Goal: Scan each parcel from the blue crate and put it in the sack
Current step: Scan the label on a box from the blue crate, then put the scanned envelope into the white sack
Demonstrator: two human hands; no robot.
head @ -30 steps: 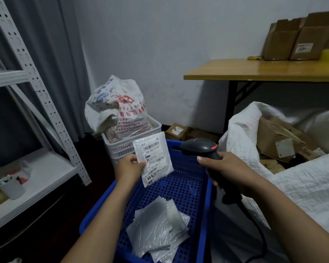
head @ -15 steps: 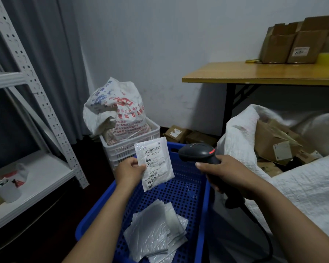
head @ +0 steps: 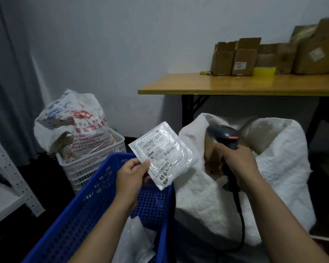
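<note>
My left hand [head: 131,174] pinches the lower left corner of a flat white parcel [head: 162,153] with barcode labels, held tilted above the far right corner of the blue crate [head: 80,215]. Several more white parcels [head: 135,242] lie in the crate's bottom. My right hand [head: 235,160] grips a dark barcode scanner [head: 223,135] with a red strip, its cable hanging down. The scanner is over the open mouth of the white woven sack [head: 281,168], where brown boxes show inside. The parcel's right edge reaches the sack's left rim.
A white basket [head: 87,166] holding a printed bag [head: 72,118] stands behind the crate. A wooden table [head: 235,84] with cardboard boxes [head: 235,57] is at the back right. A white metal shelf [head: 6,177] is at the left.
The view has swung to the right. My left hand has carried the parcel rightward toward the sack, and my right hand with the scanner has moved over the sack's mouth.
</note>
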